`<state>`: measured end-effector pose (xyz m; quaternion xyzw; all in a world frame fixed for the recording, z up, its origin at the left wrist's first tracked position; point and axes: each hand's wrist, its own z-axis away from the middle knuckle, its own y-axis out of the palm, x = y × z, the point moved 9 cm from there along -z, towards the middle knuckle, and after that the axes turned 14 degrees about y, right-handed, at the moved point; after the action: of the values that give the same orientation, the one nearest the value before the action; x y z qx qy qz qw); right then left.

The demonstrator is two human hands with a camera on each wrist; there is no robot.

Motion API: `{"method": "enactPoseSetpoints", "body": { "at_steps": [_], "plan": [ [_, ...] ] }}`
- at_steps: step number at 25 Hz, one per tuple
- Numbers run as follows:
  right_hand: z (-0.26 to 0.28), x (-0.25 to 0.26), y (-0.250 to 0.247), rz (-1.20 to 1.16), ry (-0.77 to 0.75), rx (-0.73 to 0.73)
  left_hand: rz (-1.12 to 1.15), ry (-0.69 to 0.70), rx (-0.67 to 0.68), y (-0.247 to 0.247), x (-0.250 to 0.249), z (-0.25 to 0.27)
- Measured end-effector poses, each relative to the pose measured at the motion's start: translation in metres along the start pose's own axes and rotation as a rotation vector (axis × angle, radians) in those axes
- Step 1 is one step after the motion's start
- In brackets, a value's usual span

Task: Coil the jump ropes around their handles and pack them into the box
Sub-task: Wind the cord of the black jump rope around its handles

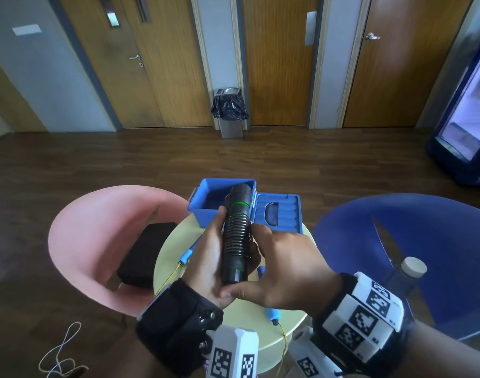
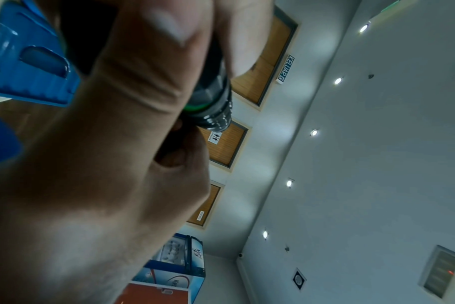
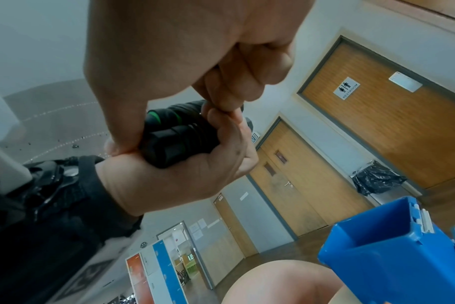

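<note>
Both hands hold a black jump rope bundle point(image 1: 236, 236): two black handles with green rings, a black rope coiled round them. It is raised above the round yellow table point(image 1: 249, 317), just in front of the open blue box point(image 1: 206, 211). My left hand point(image 1: 206, 257) cradles the bundle from below with curled fingers. My right hand point(image 1: 282, 263) grips it from the right, thumb under its near end. The handles point(image 3: 174, 139) show side by side in the right wrist view. A second rope with blue handles point(image 1: 185, 256) and a yellow cord lies on the table.
The box's lid point(image 1: 278, 214) lies open to the right. A pink chair point(image 1: 97, 241) with a black cushion stands left, a blue chair point(image 1: 424, 255) right. A dark bottle point(image 1: 405, 276) stands at my right wrist. A pale cord point(image 1: 61, 358) lies on the floor.
</note>
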<state>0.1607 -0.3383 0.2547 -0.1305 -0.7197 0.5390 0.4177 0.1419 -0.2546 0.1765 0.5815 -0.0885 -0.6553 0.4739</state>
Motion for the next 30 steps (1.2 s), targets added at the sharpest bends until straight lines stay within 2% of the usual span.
{"method": "enactPoseSetpoints", "body": {
  "at_steps": [8,10,13,15,17,18,19,20,22,24,27,29,30],
  "plan": [
    [-0.003,-0.012,-0.002,-0.103,0.003,-0.065,-0.01,0.004,0.015,0.001,0.007,-0.008],
    [-0.002,-0.018,-0.003,-0.222,0.018,-0.046,-0.062,-0.002,0.044,0.004,0.008,-0.006],
    [0.0,-0.024,-0.004,-0.485,0.02,-0.008,-0.059,-0.003,0.154,0.021,0.005,0.003],
    [0.002,-0.027,-0.002,-0.565,0.011,0.013,-0.259,0.237,0.196,0.024,-0.016,-0.001],
    [0.005,-0.029,0.004,-0.617,0.002,0.062,-0.706,0.682,0.161,0.021,-0.058,-0.001],
    [0.008,-0.028,0.008,-0.633,-0.008,0.095,-0.919,0.927,0.247,0.032,-0.075,0.006],
    [0.011,-0.027,0.013,-0.644,-0.027,0.131,-1.074,1.101,0.433,0.047,-0.08,0.017],
    [0.013,-0.024,0.018,-0.659,-0.05,0.168,-1.173,1.177,0.668,0.059,-0.074,0.026],
    [0.016,-0.02,0.023,-0.756,-0.081,0.247,-1.234,1.117,1.007,0.064,-0.058,0.028],
    [0.015,-0.019,0.019,-0.884,-0.091,0.302,-1.222,1.074,1.128,0.069,-0.055,0.029],
    [0.013,-0.016,0.019,-0.937,-0.091,0.359,-1.497,1.121,1.119,0.065,-0.053,0.031],
    [0.009,-0.02,0.032,-0.892,-0.046,0.397,-1.746,1.165,1.026,0.053,-0.048,0.022],
    [0.005,-0.024,0.04,-0.864,-0.003,0.416,-1.8,1.157,0.974,0.045,-0.046,0.015]
  ]
}}
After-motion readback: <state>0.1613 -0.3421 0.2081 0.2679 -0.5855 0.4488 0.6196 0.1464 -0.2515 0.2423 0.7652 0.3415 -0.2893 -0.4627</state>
